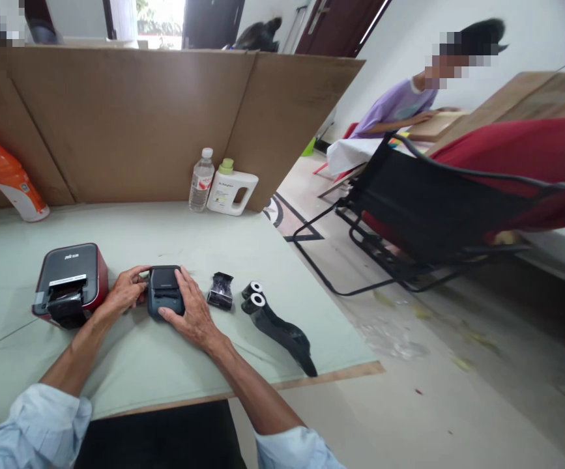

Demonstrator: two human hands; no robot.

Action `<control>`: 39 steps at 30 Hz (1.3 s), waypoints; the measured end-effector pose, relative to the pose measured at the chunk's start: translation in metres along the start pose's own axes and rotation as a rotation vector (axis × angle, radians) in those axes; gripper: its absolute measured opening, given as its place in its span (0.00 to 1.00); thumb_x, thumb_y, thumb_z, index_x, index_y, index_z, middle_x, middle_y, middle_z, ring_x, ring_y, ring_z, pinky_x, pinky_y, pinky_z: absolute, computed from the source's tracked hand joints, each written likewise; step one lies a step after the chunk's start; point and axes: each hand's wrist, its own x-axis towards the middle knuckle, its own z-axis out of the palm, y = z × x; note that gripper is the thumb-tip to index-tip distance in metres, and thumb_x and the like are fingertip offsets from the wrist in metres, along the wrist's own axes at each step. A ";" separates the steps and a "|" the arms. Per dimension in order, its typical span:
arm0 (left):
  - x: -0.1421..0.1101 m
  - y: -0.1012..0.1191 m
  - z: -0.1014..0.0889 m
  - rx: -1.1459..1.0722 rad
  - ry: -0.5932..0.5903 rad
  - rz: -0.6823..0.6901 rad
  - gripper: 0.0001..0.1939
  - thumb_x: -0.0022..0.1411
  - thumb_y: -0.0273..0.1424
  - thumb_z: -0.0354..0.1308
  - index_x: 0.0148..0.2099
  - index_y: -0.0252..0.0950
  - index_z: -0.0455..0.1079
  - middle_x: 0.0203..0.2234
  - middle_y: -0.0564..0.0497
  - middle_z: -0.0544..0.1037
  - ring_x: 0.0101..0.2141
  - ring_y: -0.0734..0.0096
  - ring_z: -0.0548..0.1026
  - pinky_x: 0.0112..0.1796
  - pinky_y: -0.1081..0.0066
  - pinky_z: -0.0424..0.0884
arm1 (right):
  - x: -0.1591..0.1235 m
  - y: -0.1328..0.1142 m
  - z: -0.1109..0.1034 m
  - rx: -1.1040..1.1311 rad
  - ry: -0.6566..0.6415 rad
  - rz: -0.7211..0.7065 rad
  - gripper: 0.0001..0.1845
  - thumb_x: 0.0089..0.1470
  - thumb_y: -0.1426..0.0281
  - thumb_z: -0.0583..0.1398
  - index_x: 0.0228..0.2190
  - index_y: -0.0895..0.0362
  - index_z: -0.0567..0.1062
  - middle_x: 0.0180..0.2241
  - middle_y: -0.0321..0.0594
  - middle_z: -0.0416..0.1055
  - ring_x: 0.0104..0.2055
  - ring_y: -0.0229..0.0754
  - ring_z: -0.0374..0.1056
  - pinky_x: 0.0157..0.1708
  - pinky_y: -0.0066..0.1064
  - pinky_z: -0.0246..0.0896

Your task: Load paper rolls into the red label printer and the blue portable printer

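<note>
A small dark portable printer (165,286) lies on the green-covered table between my two hands. My left hand (128,290) has its fingers curled against the printer's left side. From the right, my right hand (195,311) grips it, fingers along the right edge and thumb on the near top corner. Left of my left hand stands a larger black-and-red label printer (71,283). To the right lie a crumpled black ribbon piece (221,291) and two ribbon rolls (254,296) with white cores, their black film trailing toward the table's near edge.
A cardboard partition (140,124) rises behind the table. Before it stand an orange-and-white bottle (13,176), a water bottle (201,181) and a white jug (233,191). A black folding chair (438,195) with a person in red is at right; another person in purple sits beyond.
</note>
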 end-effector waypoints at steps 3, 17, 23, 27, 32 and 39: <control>0.001 0.002 0.001 0.006 0.006 0.000 0.34 0.52 0.23 0.57 0.63 0.29 0.70 0.17 0.59 0.69 0.16 0.77 0.65 0.13 0.81 0.55 | 0.000 -0.001 -0.002 0.013 -0.017 0.013 0.52 0.57 0.59 0.66 0.74 0.54 0.47 0.75 0.51 0.44 0.75 0.58 0.47 0.71 0.55 0.51; 0.002 -0.017 -0.004 0.092 0.053 0.418 0.29 0.55 0.28 0.57 0.60 0.37 0.74 0.55 0.43 0.74 0.51 0.59 0.76 0.52 0.59 0.76 | 0.001 -0.002 -0.004 0.039 0.006 -0.001 0.55 0.56 0.60 0.68 0.74 0.55 0.45 0.74 0.53 0.45 0.75 0.57 0.47 0.72 0.53 0.50; -0.006 -0.010 -0.010 0.208 -0.109 0.524 0.29 0.62 0.35 0.60 0.66 0.40 0.70 0.65 0.43 0.69 0.66 0.51 0.64 0.68 0.52 0.57 | 0.001 0.000 -0.003 0.059 0.023 -0.017 0.57 0.56 0.58 0.68 0.74 0.56 0.44 0.74 0.55 0.47 0.75 0.57 0.47 0.72 0.54 0.48; -0.007 -0.008 -0.010 0.232 -0.114 0.543 0.29 0.65 0.41 0.59 0.66 0.39 0.69 0.65 0.42 0.69 0.67 0.50 0.64 0.68 0.51 0.58 | 0.000 0.002 -0.001 0.058 0.043 -0.027 0.57 0.56 0.58 0.69 0.74 0.57 0.44 0.73 0.56 0.48 0.75 0.58 0.48 0.72 0.55 0.49; -0.008 -0.008 -0.009 0.238 -0.096 0.526 0.29 0.67 0.40 0.57 0.67 0.39 0.68 0.65 0.42 0.69 0.66 0.52 0.65 0.68 0.52 0.58 | -0.002 0.004 0.000 0.079 0.069 -0.044 0.55 0.57 0.58 0.68 0.73 0.57 0.46 0.72 0.57 0.51 0.74 0.58 0.49 0.71 0.56 0.50; -0.005 -0.011 -0.007 0.223 -0.073 0.536 0.28 0.69 0.43 0.56 0.66 0.39 0.69 0.64 0.41 0.70 0.65 0.53 0.67 0.67 0.53 0.61 | -0.004 -0.002 -0.003 0.090 0.164 -0.071 0.45 0.59 0.62 0.66 0.70 0.58 0.54 0.68 0.59 0.59 0.70 0.57 0.57 0.67 0.55 0.59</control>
